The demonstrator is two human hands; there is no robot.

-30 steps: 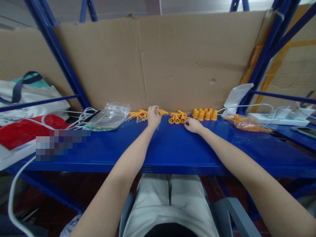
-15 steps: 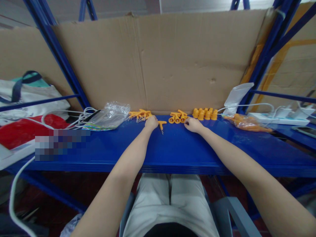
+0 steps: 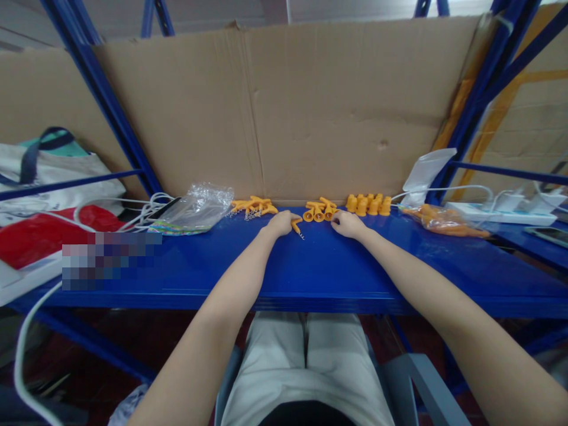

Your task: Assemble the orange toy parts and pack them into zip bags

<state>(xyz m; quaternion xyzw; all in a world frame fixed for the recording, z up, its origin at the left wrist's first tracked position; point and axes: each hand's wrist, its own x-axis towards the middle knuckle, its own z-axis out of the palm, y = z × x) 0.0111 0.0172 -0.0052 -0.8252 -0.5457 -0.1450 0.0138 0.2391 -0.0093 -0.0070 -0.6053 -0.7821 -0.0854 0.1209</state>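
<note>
My left hand (image 3: 280,223) is closed on an orange corkscrew piece (image 3: 296,225) with a small metal spiral, held just above the blue shelf (image 3: 310,266). My right hand (image 3: 348,224) rests on the shelf with fingers curled, touching an orange funnel-shaped piece at the edge of a small cluster (image 3: 318,210). A pile of orange corkscrew pieces (image 3: 252,206) lies behind and left of my left hand. A row of orange caps (image 3: 368,205) stands behind and right of my right hand.
A cardboard sheet (image 3: 310,106) backs the shelf. A crumpled clear plastic bag (image 3: 195,208) and white cables (image 3: 151,207) lie to the left, beside a red item (image 3: 39,236) and a tote bag (image 3: 53,165). On the right are a bag of orange parts (image 3: 444,221), a white power strip (image 3: 501,214) and a phone (image 3: 550,235).
My left hand left the corkscrew pile by the cardboard, took one piece and carried it right, toward my right hand. My right hand stayed where it was.
</note>
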